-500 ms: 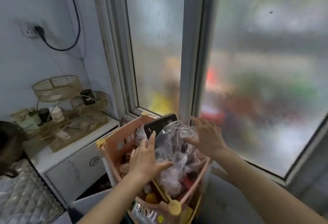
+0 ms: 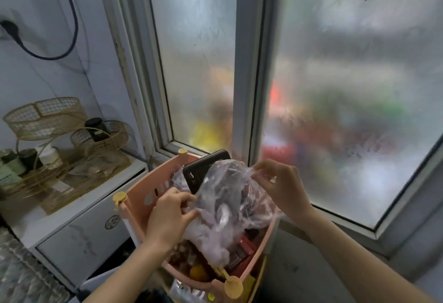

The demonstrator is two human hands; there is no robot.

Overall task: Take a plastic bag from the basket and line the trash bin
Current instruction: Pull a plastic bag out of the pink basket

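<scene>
Over the pink plastic basket, a crumpled clear plastic bag sits atop the contents near the far rim beside a black phone-like case, pinched at its left edge by the left hand and at its top right by the right hand.

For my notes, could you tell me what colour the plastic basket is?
Pale pink basket, clearest in the head view.

A clear, crumpled plastic bag is seen at lower centre of the frame, bunched high above the contents of a pink basket with slotted walls and yellow corner caps. The bag is gripped at its left and right edges. The trash bin cannot be made out.
</scene>
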